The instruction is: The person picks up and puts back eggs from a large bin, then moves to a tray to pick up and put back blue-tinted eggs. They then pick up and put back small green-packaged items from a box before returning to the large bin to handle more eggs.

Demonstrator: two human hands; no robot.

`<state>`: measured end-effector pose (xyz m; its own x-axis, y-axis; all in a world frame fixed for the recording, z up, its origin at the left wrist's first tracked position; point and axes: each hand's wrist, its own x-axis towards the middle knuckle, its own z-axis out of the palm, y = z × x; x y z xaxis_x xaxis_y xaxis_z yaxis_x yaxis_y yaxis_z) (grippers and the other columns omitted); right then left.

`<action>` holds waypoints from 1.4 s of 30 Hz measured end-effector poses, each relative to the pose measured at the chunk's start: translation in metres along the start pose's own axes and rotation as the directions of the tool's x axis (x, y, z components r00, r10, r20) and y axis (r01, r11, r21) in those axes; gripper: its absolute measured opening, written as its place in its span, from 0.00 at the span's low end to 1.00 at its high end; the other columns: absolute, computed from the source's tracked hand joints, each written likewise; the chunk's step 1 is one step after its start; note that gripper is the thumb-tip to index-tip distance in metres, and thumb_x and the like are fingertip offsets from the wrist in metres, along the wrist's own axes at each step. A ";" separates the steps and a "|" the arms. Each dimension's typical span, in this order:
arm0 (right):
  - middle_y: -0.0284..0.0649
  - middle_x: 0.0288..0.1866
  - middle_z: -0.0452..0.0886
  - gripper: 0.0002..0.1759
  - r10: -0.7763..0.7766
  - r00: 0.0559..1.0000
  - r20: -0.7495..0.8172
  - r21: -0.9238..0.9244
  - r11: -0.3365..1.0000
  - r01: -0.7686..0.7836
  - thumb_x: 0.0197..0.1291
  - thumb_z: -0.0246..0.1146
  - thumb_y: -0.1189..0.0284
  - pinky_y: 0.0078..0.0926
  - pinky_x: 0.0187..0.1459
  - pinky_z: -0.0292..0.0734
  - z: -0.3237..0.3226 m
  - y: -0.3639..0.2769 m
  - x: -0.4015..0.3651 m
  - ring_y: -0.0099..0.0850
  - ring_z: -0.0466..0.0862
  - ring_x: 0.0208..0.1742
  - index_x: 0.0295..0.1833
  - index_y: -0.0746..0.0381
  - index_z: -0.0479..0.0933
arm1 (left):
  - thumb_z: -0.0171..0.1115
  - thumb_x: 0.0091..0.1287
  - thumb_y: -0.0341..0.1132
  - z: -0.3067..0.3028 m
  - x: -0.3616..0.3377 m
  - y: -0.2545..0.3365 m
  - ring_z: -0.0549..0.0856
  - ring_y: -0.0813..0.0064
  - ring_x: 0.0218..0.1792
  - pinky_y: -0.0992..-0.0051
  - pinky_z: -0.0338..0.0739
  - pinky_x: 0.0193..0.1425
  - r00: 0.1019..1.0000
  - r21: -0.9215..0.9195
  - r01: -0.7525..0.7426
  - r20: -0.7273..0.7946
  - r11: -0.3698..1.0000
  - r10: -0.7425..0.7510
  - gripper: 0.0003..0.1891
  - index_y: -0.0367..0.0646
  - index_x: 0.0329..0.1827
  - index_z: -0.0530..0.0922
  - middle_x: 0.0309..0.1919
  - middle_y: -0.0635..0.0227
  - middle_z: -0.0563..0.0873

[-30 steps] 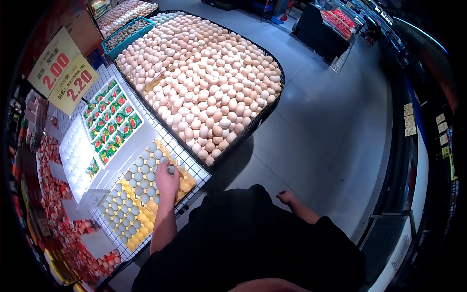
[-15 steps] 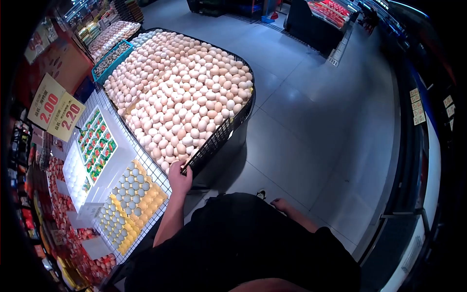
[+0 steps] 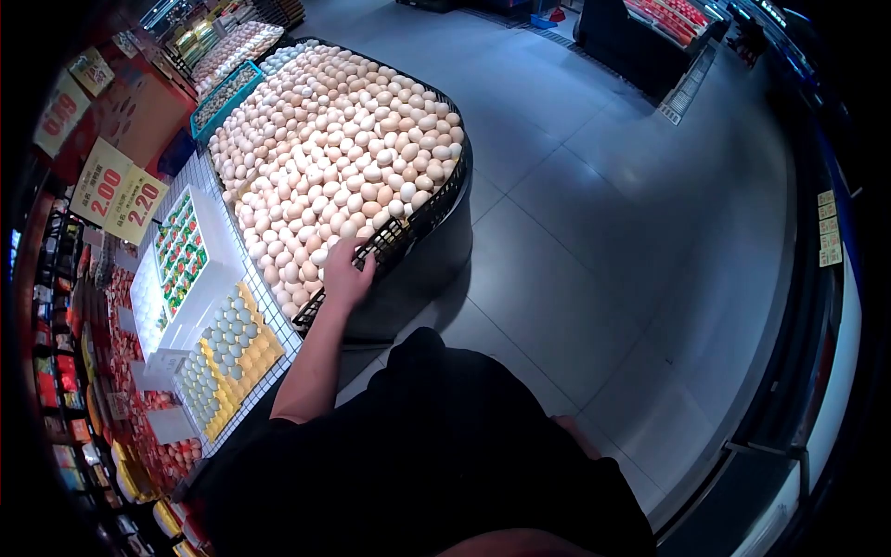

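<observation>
My left hand (image 3: 347, 274) is at the near edge of a large black plastic basket (image 3: 394, 243) heaped with pale brown eggs (image 3: 343, 158). Its thumb lies toward the outside of the rim and its fingers bend over the inner side, against the closest eggs. The fingertips are partly hidden, and I see no egg lifted in the hand. Down at my right side, my right hand (image 3: 577, 436) shows only in part beside the black shirt; its fingers cannot be made out.
Left of the basket, a wire-grid counter holds a white box (image 3: 190, 246) of green-and-red wrapped items and yellow trays (image 3: 246, 357) of bluish eggs. Price signs (image 3: 119, 192) stand behind. A teal crate (image 3: 227, 100) sits farther back. Grey floor tiles (image 3: 575, 269) stretch to the right.
The view has shifted forward along the basket. My left hand has moved from its near corner farther up the rim. My right hand has become more hidden behind the shirt.
</observation>
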<state>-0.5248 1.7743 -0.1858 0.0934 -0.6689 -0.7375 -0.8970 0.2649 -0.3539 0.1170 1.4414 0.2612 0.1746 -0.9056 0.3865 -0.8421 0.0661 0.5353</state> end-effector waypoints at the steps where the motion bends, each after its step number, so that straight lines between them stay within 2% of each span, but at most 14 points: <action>1: 0.53 0.62 0.94 0.20 -0.064 0.995 0.072 -0.160 0.984 0.075 0.80 0.61 0.64 0.52 0.69 0.86 -0.007 0.001 0.000 0.53 0.92 0.64 0.69 0.57 0.89 | 0.77 0.69 0.35 0.003 0.005 0.003 0.90 0.52 0.55 0.57 0.86 0.62 1.000 0.032 0.015 0.019 0.999 -0.015 0.16 0.44 0.58 0.88 0.51 0.58 0.92; 2: 0.52 0.62 0.93 0.21 -0.115 0.981 0.153 -0.305 0.939 0.158 0.80 0.59 0.66 0.52 0.70 0.85 -0.012 -0.001 -0.003 0.53 0.92 0.65 0.71 0.54 0.88 | 0.78 0.68 0.36 0.009 0.011 -0.003 0.90 0.52 0.57 0.57 0.85 0.65 0.999 0.038 0.008 0.033 0.999 -0.009 0.17 0.44 0.58 0.88 0.52 0.57 0.92; 7: 0.52 0.59 0.94 0.22 -0.146 0.989 0.017 -0.186 0.972 0.146 0.78 0.62 0.63 0.52 0.67 0.86 -0.053 -0.056 0.031 0.52 0.93 0.62 0.70 0.57 0.89 | 0.77 0.69 0.37 0.034 0.058 -0.021 0.89 0.50 0.61 0.53 0.83 0.69 0.999 0.087 0.039 0.025 0.995 -0.041 0.19 0.44 0.62 0.88 0.57 0.55 0.91; 8: 0.52 0.58 0.95 0.23 0.090 0.996 -0.013 0.145 0.986 -0.087 0.77 0.65 0.60 0.50 0.65 0.87 -0.065 -0.080 0.034 0.50 0.94 0.61 0.69 0.58 0.89 | 0.76 0.69 0.37 0.039 0.070 -0.026 0.89 0.50 0.62 0.53 0.83 0.70 0.999 0.117 0.044 0.026 0.992 -0.048 0.20 0.44 0.62 0.88 0.58 0.55 0.91; 9: 0.52 0.56 0.96 0.25 0.316 0.948 0.028 0.458 0.839 -0.294 0.76 0.68 0.56 0.47 0.64 0.87 -0.074 -0.102 0.040 0.48 0.94 0.60 0.68 0.60 0.90 | 0.76 0.70 0.38 0.045 0.083 -0.032 0.88 0.50 0.63 0.53 0.83 0.71 0.998 0.146 0.052 0.025 0.988 -0.056 0.20 0.45 0.63 0.88 0.58 0.55 0.91; 13: 0.52 0.57 0.96 0.28 0.165 0.983 -0.081 0.590 0.803 -0.086 0.72 0.72 0.53 0.40 0.65 0.87 -0.100 -0.118 0.080 0.47 0.95 0.60 0.65 0.63 0.91 | 0.75 0.70 0.41 0.069 0.136 -0.056 0.86 0.52 0.68 0.54 0.80 0.76 0.992 0.216 0.101 0.051 0.971 -0.114 0.24 0.47 0.68 0.87 0.63 0.58 0.90; 19: 0.53 0.52 0.96 0.25 0.194 0.978 -0.079 0.357 0.921 -0.154 0.74 0.71 0.54 0.43 0.63 0.88 -0.152 -0.109 0.127 0.49 0.95 0.57 0.65 0.62 0.91 | 0.78 0.70 0.46 0.112 0.204 -0.095 0.80 0.55 0.74 0.54 0.73 0.83 0.949 0.272 0.245 0.128 0.931 -0.287 0.32 0.47 0.76 0.83 0.69 0.60 0.85; 27: 0.53 0.50 0.96 0.25 0.157 0.957 -0.245 0.033 0.988 -0.154 0.75 0.71 0.55 0.45 0.62 0.88 -0.309 -0.174 0.138 0.50 0.95 0.56 0.65 0.61 0.91 | 0.77 0.68 0.41 0.125 0.243 -0.123 0.84 0.57 0.67 0.52 0.71 0.79 0.953 0.328 0.119 0.227 0.937 -0.201 0.26 0.46 0.68 0.87 0.61 0.59 0.86; 28: 0.53 0.50 0.96 0.25 0.156 0.956 -0.250 0.032 0.988 -0.153 0.75 0.71 0.55 0.45 0.62 0.88 -0.326 -0.198 0.143 0.50 0.95 0.56 0.65 0.61 0.91 | 0.77 0.67 0.40 0.126 0.245 -0.126 0.85 0.57 0.64 0.53 0.71 0.78 0.956 0.301 0.117 0.225 0.946 -0.190 0.25 0.47 0.68 0.88 0.59 0.59 0.85; 30: 0.50 0.47 0.95 0.26 0.383 0.915 -0.130 0.448 0.845 -0.291 0.74 0.72 0.54 0.45 0.60 0.88 -0.367 -0.257 0.163 0.49 0.95 0.55 0.67 0.60 0.91 | 0.78 0.66 0.38 0.124 0.249 -0.128 0.85 0.55 0.62 0.53 0.73 0.77 0.953 0.260 0.137 0.231 0.956 -0.199 0.25 0.45 0.66 0.88 0.58 0.58 0.86; 34: 0.51 0.51 0.96 0.27 0.318 0.946 -0.057 0.473 0.843 -0.255 0.74 0.72 0.55 0.42 0.61 0.89 -0.401 -0.330 0.203 0.47 0.95 0.57 0.69 0.61 0.90 | 0.78 0.65 0.38 0.122 0.248 -0.136 0.86 0.51 0.62 0.51 0.76 0.75 0.959 0.191 0.184 0.180 0.964 -0.219 0.24 0.44 0.65 0.89 0.59 0.56 0.86; 37: 0.53 0.56 0.96 0.27 0.097 0.991 -0.090 0.298 0.952 -0.066 0.74 0.72 0.54 0.40 0.63 0.88 -0.395 -0.307 0.266 0.44 0.95 0.60 0.69 0.62 0.89 | 0.77 0.66 0.38 0.107 0.250 -0.122 0.85 0.49 0.64 0.51 0.79 0.74 0.945 0.101 0.253 0.189 0.962 -0.268 0.24 0.44 0.65 0.89 0.60 0.56 0.86; 39: 0.55 0.59 0.95 0.29 0.072 0.997 -0.027 0.326 0.943 -0.059 0.75 0.72 0.51 0.39 0.65 0.87 -0.408 -0.316 0.280 0.43 0.95 0.61 0.69 0.63 0.90 | 0.77 0.67 0.39 0.098 0.245 -0.103 0.85 0.49 0.65 0.52 0.79 0.75 0.932 0.102 0.281 0.210 0.954 -0.296 0.23 0.45 0.65 0.89 0.61 0.56 0.86; 42: 0.55 0.59 0.95 0.29 -0.068 0.997 0.023 0.410 0.911 0.053 0.75 0.72 0.50 0.40 0.65 0.87 -0.396 -0.236 0.373 0.43 0.95 0.61 0.66 0.63 0.91 | 0.77 0.65 0.39 0.101 0.230 -0.088 0.85 0.49 0.63 0.52 0.81 0.73 0.931 0.049 0.280 0.228 0.959 -0.284 0.24 0.46 0.64 0.89 0.59 0.57 0.86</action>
<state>-0.4492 1.1867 -0.1495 0.1640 -0.6696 -0.7244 -0.6346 0.4906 -0.5972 0.1796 1.1849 0.2275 0.2848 -0.9579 0.0365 -0.7834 -0.2106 0.5848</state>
